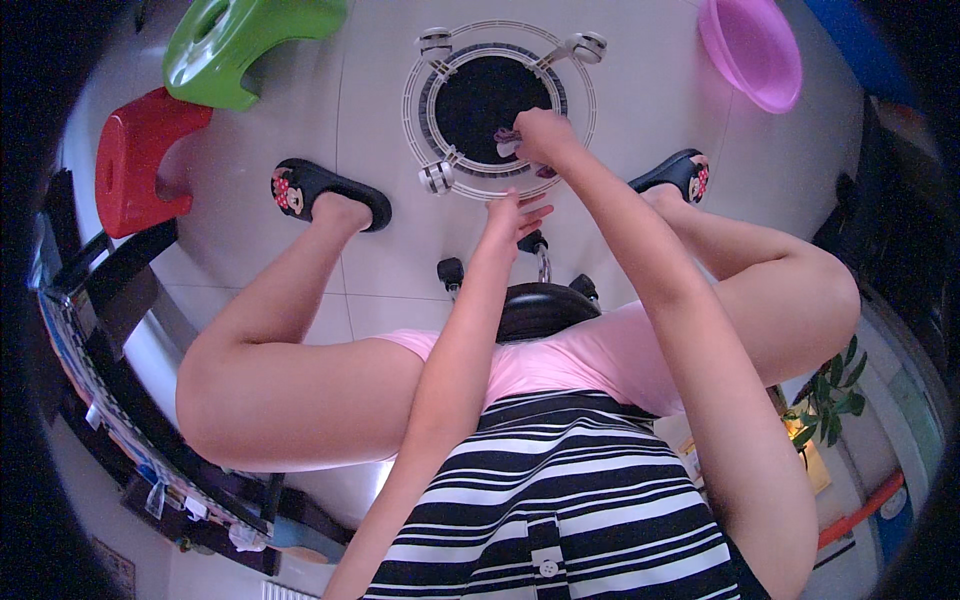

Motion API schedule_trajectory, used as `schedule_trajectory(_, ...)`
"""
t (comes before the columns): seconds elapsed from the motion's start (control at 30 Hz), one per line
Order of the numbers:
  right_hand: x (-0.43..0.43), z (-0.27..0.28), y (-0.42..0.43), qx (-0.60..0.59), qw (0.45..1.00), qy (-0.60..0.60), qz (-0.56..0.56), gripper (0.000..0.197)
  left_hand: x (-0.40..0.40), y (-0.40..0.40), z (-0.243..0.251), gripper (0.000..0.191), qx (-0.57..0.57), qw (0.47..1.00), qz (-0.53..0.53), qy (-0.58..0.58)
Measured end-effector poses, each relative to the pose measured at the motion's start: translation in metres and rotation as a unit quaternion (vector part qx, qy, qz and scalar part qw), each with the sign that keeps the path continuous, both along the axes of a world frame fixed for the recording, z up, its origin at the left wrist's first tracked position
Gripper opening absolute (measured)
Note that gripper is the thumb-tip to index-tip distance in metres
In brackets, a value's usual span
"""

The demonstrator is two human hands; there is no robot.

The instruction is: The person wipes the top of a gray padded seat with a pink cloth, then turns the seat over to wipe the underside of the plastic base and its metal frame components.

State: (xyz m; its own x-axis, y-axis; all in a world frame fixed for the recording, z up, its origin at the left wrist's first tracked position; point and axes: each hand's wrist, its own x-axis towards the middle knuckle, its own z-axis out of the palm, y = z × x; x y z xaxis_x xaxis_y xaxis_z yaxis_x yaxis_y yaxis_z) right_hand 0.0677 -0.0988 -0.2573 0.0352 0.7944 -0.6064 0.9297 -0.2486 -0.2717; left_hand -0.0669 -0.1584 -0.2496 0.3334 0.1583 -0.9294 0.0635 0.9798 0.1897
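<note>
In front of me on the floor is a round white ring frame (409, 124) with several casters on it, such as the caster (436, 178) at its lower left. A dark round surface (472, 97) fills its middle. My right hand (544, 136) is closed over the right side of the frame, around a small purple and white item (507, 140). The fingers hide most of that item, so its kind is unclear. My left hand (517, 217) is just below the frame's near edge, fingers apart and nothing in them. Whether it touches the rim I cannot tell.
A green plastic stool (225, 56) and a red plastic stool (135, 161) stand at the left. A pink plastic basin (754, 52) is at the upper right. Under me is a black wheeled seat (547, 307). Black slippers (334, 196) are on my feet. A leafy plant (836, 397) shows at right.
</note>
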Motion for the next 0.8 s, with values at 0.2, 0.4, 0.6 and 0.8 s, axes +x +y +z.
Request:
schedule_trajectory(0.2, -0.007, 0.000, -0.004, 0.074, 0.997, -0.035, 0.006, 0.013, 0.000, -0.001, 0.001, 0.035, 0.001, 1.000, 0.023, 0.014)
schedule_trajectory(0.4, -0.030, -0.014, -0.004, 0.041, 0.995, -0.084, 0.035, 0.008, 0.001, -0.003, -0.009, 0.025, 0.011, 1.000, 0.005, 0.013)
schedule_trajectory(0.6, -0.012, -0.007, 0.004, -0.057, 0.996, 0.038, 0.054, 0.023, -0.003, -0.004, -0.011, 0.026, 0.015, 1.000, 0.023, 0.002)
schedule_trajectory(0.8, 0.009, -0.014, -0.001, 0.038, 0.977, 0.154, -0.146, 0.030, 0.003, -0.003, -0.004, 0.029, 0.010, 1.000, 0.024, 0.008)
